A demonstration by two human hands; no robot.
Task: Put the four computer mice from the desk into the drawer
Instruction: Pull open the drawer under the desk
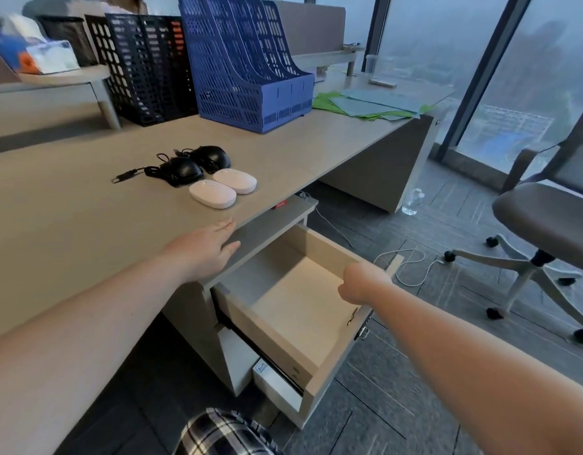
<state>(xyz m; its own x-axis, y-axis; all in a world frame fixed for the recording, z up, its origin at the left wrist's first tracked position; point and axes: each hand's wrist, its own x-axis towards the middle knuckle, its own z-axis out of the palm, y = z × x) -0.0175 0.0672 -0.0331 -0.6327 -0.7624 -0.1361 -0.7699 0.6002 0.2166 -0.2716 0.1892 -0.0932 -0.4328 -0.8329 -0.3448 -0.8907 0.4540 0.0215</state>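
Two white wireless mice (212,193) (235,180) lie side by side near the desk's front edge. Just behind them sit two black wired mice (182,171) (212,157) with tangled cables and a USB plug (123,176). Below the desk edge the drawer (323,353) stands pulled out, its inside bare. My right hand (360,280) is closed on the top of the drawer's front panel. Flat on the desk edge rests my left hand (206,249), fingers spread, holding nothing, a short way in front of the white mice.
A blue file rack (250,60) and a black one (145,67) stand at the back of the desk (70,205), with green and blue papers (369,105) to the right. An office chair (546,224) and loose cables (411,257) occupy the floor on the right.
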